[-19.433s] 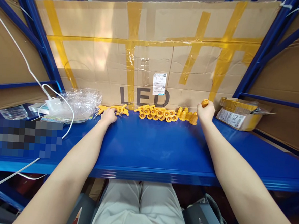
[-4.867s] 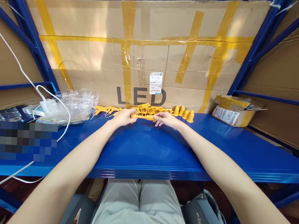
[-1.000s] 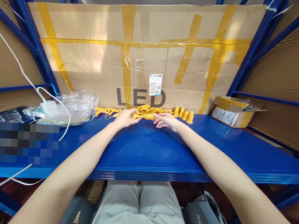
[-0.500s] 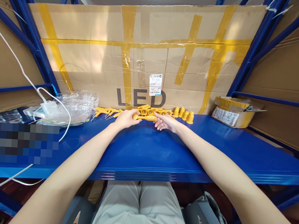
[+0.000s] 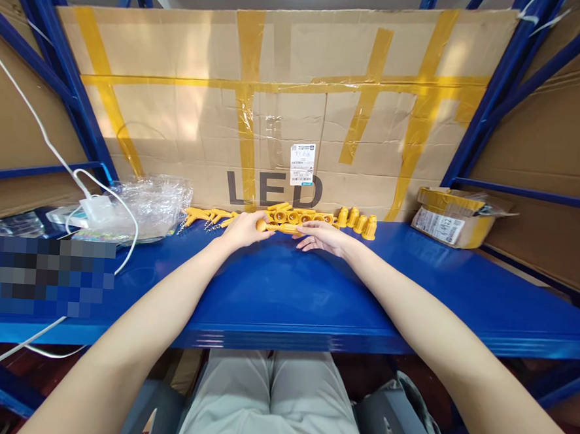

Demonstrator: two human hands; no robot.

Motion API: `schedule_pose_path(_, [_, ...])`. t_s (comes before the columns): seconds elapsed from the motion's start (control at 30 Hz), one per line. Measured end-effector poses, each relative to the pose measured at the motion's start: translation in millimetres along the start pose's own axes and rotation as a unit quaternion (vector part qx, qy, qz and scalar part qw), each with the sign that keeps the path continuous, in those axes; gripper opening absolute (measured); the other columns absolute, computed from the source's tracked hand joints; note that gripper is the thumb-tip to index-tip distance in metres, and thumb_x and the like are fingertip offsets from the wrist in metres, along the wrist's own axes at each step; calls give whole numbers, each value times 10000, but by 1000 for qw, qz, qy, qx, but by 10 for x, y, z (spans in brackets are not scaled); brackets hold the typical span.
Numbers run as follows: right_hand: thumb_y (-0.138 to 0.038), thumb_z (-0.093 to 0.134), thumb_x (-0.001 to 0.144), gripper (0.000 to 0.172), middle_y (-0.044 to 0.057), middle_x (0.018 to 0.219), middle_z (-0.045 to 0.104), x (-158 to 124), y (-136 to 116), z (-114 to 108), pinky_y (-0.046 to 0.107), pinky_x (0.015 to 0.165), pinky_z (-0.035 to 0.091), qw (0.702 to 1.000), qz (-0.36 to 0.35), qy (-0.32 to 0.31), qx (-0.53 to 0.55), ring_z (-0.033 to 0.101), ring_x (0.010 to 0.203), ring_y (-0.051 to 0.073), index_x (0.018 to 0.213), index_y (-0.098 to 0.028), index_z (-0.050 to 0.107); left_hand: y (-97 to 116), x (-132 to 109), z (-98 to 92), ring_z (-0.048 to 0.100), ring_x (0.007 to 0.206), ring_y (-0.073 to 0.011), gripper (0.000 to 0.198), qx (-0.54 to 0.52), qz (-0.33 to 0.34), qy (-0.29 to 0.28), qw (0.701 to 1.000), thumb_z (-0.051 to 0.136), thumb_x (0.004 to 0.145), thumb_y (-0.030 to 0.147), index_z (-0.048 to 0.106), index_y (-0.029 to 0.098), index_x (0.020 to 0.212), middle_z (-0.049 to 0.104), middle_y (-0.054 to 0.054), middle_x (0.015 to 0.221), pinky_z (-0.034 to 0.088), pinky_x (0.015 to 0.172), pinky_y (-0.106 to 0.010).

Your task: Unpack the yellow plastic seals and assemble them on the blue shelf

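Note:
Near the back of the blue shelf, my left hand (image 5: 246,230) is closed round the left end of a yellow plastic piece with a round knob and a ribbed sleeve (image 5: 288,229). The piece lies sideways between my hands. My right hand (image 5: 321,236) pinches the sleeve's right end with thumb and forefinger, its other fingers loosely curled. Just behind, several yellow hollow cylinders (image 5: 294,217) lie with open ends facing me. Left of my left hand are yellow branched handles (image 5: 196,216) with metal spirals. To the right, several yellow ribbed caps (image 5: 369,228) stand upright.
A large taped cardboard sheet (image 5: 286,125) stands along the back. Clear plastic bags (image 5: 148,205) and a white plug with a cable (image 5: 96,210) lie at left. A small open carton (image 5: 449,220) sits at right. Blue uprights (image 5: 488,105) frame the shelf (image 5: 289,302).
My right hand has shifted slightly left along the ribbed sleeve, covering its right end. My left hand stays nearly still, holding the same piece.

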State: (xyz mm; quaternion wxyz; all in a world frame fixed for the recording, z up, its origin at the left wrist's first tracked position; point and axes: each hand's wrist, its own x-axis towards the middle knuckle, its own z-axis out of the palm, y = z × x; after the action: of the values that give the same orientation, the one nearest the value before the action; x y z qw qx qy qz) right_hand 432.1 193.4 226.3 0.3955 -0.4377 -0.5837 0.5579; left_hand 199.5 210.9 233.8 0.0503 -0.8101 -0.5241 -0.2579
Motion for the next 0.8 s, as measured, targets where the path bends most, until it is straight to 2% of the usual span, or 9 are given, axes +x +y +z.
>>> schedule_pose_path(0.27, [-216,663,857,70,59,827,716,13,-28,21,231,619,572,999,5,15,37,677,630,122,844,-186,601,-10,14,14,643,782,-210,394,-1,-3,-6,1000,649,745,515,652,226,1013,710,-23,803,412,643,-256])
schedule_pose_path(0.4, [-152,645,857,64,47,785,709,28,-41,25,230,662,576,996,0,20,83,683,645,115,852,-157,582,-14,15,23,650,775,-206,427,-6,5,0,1000,649,744,523,650,221,1046,718,-20,804,432,672,-263])
schedule_pose_path(0.53, [-121,607,879,62,23,717,693,35,-47,26,214,640,574,994,-4,24,110,686,633,113,841,-152,569,-13,18,27,654,768,-210,440,6,7,1,1000,650,740,514,647,221,1068,718,-19,795,445,702,-275])
schedule_pose_path(0.8, [-105,677,820,134,31,723,708,67,-30,29,233,684,577,990,-20,32,133,703,659,128,866,-159,563,-8,16,12,659,804,-219,396,11,4,-20,1000,612,785,477,630,240,1102,720,-12,810,458,708,-280])
